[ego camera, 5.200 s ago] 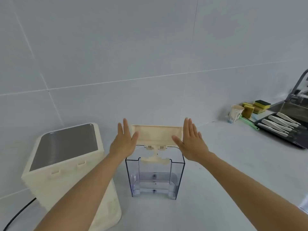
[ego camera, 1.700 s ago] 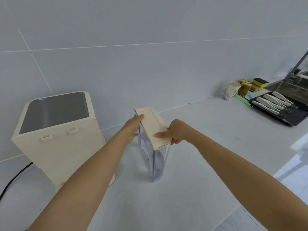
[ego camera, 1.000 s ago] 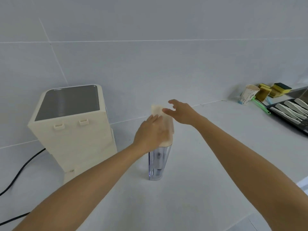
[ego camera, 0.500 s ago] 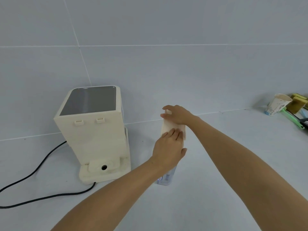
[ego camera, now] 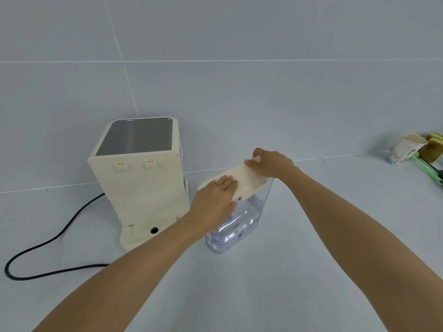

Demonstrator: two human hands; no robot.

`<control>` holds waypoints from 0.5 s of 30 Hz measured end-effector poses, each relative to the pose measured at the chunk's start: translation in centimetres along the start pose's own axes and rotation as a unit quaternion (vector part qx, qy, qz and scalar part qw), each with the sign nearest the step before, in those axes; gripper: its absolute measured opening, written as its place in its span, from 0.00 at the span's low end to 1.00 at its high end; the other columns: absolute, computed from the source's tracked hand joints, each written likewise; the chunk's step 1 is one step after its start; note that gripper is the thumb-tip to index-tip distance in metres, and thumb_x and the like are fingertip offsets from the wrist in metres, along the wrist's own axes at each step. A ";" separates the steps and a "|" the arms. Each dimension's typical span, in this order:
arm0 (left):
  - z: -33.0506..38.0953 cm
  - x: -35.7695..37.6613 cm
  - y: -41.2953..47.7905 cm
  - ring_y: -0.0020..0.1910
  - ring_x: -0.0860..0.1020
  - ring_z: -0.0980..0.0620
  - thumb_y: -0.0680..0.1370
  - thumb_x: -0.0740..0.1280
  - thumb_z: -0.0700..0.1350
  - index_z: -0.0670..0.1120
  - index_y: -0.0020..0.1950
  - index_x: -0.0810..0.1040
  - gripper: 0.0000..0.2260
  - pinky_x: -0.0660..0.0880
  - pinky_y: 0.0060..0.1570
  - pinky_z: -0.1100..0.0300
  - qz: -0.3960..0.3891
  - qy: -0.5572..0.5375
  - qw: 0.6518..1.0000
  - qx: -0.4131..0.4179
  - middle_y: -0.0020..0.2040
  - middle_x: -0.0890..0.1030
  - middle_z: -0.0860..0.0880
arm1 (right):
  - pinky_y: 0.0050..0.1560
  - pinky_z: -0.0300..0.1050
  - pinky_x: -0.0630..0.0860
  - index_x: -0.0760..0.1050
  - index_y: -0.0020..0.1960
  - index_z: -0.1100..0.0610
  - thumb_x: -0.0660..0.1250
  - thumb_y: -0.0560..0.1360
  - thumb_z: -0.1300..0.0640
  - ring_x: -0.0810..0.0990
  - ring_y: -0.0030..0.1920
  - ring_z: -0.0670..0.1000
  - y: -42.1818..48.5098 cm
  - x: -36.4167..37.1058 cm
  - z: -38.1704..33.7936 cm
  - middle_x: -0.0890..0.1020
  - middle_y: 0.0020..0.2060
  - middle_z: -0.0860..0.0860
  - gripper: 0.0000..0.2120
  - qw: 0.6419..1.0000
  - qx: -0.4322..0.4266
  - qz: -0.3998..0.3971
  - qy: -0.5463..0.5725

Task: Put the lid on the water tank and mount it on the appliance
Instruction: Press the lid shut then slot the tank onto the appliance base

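A clear plastic water tank (ego camera: 239, 224) stands on the white counter just right of the cream appliance (ego camera: 141, 178). A cream lid (ego camera: 244, 179) lies on top of the tank, and it looks slightly tilted. My left hand (ego camera: 215, 200) grips the near end of the tank with fingers laid over the lid. My right hand (ego camera: 271, 164) holds the far end of the lid. The appliance shows its back side: two small tabs near the top and a base ledge with a round hole (ego camera: 154, 230), bare of any tank.
A black power cord (ego camera: 48, 248) loops across the counter left of the appliance. At the far right stand a paper cup (ego camera: 405, 148), yellow sponges (ego camera: 435, 142) and a green-handled tool (ego camera: 426, 167). A tiled wall runs behind everything.
The lid went from held above the open tank to resting on it. The tank was turned and brought beside the appliance. My view swung left, so the appliance's base and cord now show.
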State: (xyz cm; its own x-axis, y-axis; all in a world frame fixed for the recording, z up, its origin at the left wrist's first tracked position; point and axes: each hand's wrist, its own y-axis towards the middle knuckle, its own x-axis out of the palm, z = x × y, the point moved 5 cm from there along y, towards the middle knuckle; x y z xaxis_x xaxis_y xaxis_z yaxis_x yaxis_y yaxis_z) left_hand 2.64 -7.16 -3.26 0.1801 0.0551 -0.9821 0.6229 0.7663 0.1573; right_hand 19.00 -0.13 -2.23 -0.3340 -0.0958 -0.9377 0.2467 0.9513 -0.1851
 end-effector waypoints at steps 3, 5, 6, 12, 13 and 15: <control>-1.7 -0.3 -0.4 0.75 0.54 0.53 0.79 0.56 0.49 0.44 0.73 0.55 0.24 0.52 0.68 0.61 -0.009 -0.020 0.999 -0.024 0.76 0.57 0.48 | 0.42 0.45 0.64 0.69 0.52 0.47 0.55 0.71 0.39 0.73 0.39 0.52 -0.9 0.1 1.1 0.69 0.34 0.47 0.16 1.000 0.013 0.003 0.017; -2.9 -0.5 -0.7 0.75 0.53 0.53 0.78 0.56 0.51 0.44 0.73 0.55 0.25 0.56 0.70 0.59 -0.024 -0.034 0.998 -0.040 0.76 0.56 0.48 | 0.39 0.43 0.63 0.67 0.48 0.48 0.55 0.71 0.39 0.73 0.32 0.48 -1.5 0.1 1.6 0.70 0.33 0.46 0.14 1.000 0.012 0.004 0.020; -3.4 -0.5 -0.8 0.75 0.53 0.53 0.78 0.57 0.51 0.44 0.73 0.55 0.26 0.57 0.70 0.58 -0.030 -0.040 0.998 -0.049 0.77 0.55 0.48 | 0.39 0.43 0.64 0.67 0.47 0.48 0.55 0.71 0.38 0.74 0.31 0.48 -1.9 0.2 1.8 0.71 0.33 0.45 0.14 1.000 0.009 0.002 0.017; -5.2 -0.6 -1.0 0.75 0.49 0.54 0.78 0.58 0.51 0.44 0.74 0.53 0.27 0.60 0.70 0.55 -0.050 -0.074 0.994 -0.059 0.77 0.53 0.49 | 0.32 0.39 0.61 0.66 0.45 0.51 0.52 0.73 0.38 0.77 0.29 0.48 -3.9 0.5 2.3 0.74 0.33 0.47 0.16 1.000 0.015 -0.003 0.008; -5.3 -0.5 -0.9 0.75 0.49 0.54 0.78 0.58 0.50 0.44 0.74 0.53 0.27 0.60 0.70 0.55 -0.052 -0.081 0.994 -0.054 0.77 0.52 0.49 | 0.32 0.39 0.62 0.66 0.45 0.51 0.52 0.73 0.38 0.77 0.29 0.48 -4.2 0.6 2.3 0.74 0.32 0.47 0.16 1.000 0.017 -0.002 0.007; -5.5 -0.5 -0.9 0.75 0.49 0.54 0.78 0.58 0.49 0.44 0.74 0.53 0.27 0.58 0.71 0.55 -0.055 -0.097 0.993 -0.042 0.77 0.52 0.48 | 0.32 0.39 0.61 0.67 0.45 0.52 0.52 0.73 0.39 0.77 0.28 0.48 -4.7 0.6 2.3 0.75 0.32 0.47 0.17 1.000 0.024 0.001 0.005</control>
State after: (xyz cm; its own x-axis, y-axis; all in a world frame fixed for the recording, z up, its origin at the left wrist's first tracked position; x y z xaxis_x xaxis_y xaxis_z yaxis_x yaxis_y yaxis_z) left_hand -2.15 -4.37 -3.51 0.2621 -0.1501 -0.9533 0.5825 0.8122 0.0323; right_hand 19.77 -5.35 -2.59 -0.3420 -0.0917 -0.9352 0.2898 0.9364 -0.1978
